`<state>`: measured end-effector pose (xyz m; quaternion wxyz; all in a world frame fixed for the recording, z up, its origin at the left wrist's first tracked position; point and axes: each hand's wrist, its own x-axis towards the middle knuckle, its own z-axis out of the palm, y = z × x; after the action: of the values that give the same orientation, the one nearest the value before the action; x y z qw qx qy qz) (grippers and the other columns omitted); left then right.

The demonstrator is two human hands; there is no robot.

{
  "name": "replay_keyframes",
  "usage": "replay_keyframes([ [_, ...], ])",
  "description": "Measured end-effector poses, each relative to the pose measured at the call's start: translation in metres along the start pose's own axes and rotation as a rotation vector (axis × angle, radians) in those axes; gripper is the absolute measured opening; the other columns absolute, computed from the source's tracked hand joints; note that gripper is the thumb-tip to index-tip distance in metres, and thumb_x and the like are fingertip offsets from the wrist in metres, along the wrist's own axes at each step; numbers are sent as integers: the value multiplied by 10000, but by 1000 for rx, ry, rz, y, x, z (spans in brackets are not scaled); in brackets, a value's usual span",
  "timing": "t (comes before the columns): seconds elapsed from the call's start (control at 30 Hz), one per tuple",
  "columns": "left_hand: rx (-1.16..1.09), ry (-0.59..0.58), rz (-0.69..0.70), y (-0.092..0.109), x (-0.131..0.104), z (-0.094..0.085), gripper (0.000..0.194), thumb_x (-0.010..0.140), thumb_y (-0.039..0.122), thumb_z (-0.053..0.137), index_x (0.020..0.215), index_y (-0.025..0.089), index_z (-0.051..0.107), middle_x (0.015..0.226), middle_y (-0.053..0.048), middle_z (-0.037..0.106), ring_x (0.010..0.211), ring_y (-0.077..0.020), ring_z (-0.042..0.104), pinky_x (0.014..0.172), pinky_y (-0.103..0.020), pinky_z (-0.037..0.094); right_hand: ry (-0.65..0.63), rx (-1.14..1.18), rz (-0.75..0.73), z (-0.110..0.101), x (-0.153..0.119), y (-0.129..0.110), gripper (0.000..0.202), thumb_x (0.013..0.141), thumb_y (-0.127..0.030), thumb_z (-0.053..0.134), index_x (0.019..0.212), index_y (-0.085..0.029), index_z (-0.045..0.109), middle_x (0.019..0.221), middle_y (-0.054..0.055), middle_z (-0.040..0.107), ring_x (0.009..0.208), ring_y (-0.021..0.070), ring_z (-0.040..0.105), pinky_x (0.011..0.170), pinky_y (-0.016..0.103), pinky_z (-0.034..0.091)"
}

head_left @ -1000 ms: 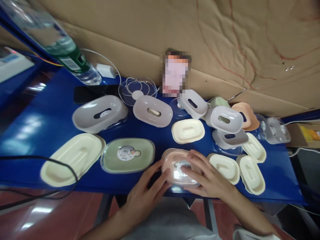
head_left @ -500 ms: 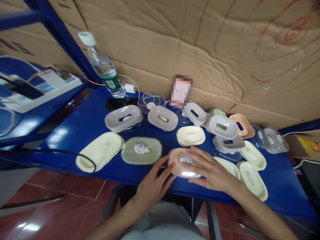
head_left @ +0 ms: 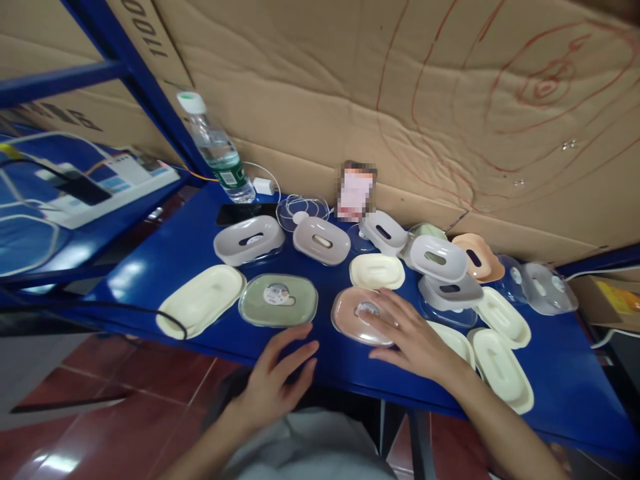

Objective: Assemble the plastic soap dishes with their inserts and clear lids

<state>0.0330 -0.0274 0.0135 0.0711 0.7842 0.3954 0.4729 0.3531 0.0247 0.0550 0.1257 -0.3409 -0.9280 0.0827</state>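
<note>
On the blue table (head_left: 125, 277) lies a pink soap dish (head_left: 350, 313) with a clear cover and a round label. My right hand (head_left: 407, 337) rests over its right side, fingers spread and touching the top. My left hand (head_left: 283, 377) is off the dish, its fingers apart and holding nothing, just below a green soap dish (head_left: 300, 300) that has a clear cover and a label. Cream oval trays lie about: one tray (head_left: 200, 300) at the left, one tray (head_left: 377, 272) behind the pink dish, and several beside my right forearm.
Grey slotted soap dishes (head_left: 250, 240) stand along the back, with more at the right beside an orange one (head_left: 477, 257). A water bottle (head_left: 225, 163) and a propped phone (head_left: 355, 192) stand near the cardboard wall. A black cable (head_left: 100, 305) hangs over the left side.
My left hand has let go of the pink soap dish and moved left, below the green one. My right hand stays on the pink dish. The camera view has shifted slightly.
</note>
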Motion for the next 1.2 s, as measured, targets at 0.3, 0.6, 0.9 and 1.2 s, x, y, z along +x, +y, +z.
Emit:
replay_keyframes([
  [0.3, 436, 68, -407, -54, 6, -48, 446, 1002, 315, 681, 1441, 274, 611, 1563, -191, 548, 1478, -427, 519, 1258, -744, 278, 116, 29, -52, 9, -3, -1, 804, 969, -443, 796, 1666, -265, 436, 1621, 159, 561, 1577, 347, 455, 1235, 564, 507],
  [0.6, 422, -58, -363, -75, -2, -58, 471, 1068, 353, 560, 1528, 259, 529, 1538, -172, 595, 1472, -381, 533, 1302, -694, 232, 56, -80, -37, 9, 8, -12, 807, 967, -457, 803, 1657, -226, 455, 1658, 166, 525, 1617, 374, 391, 1265, 574, 479],
  [0.9, 347, 62, -19, -46, 13, -49, 639, 885, 133, 791, 1448, 366, 596, 1386, -52, 682, 1234, -282, 701, 1166, -587, 538, 70, 50, 19, 6, 6, -8, 782, 987, -453, 779, 1664, -278, 429, 1654, 164, 523, 1599, 359, 416, 1260, 607, 461],
  [1.2, -52, -215, -108, 28, 17, 25, 766, 968, 210, 748, 1627, 362, 389, 1675, -157, 450, 1510, -348, 543, 1141, -513, 585, 53, 159, 54, 5, 5, -6, 818, 992, -396, 778, 1696, -326, 369, 1706, 139, 453, 1625, 345, 377, 1290, 595, 429],
])
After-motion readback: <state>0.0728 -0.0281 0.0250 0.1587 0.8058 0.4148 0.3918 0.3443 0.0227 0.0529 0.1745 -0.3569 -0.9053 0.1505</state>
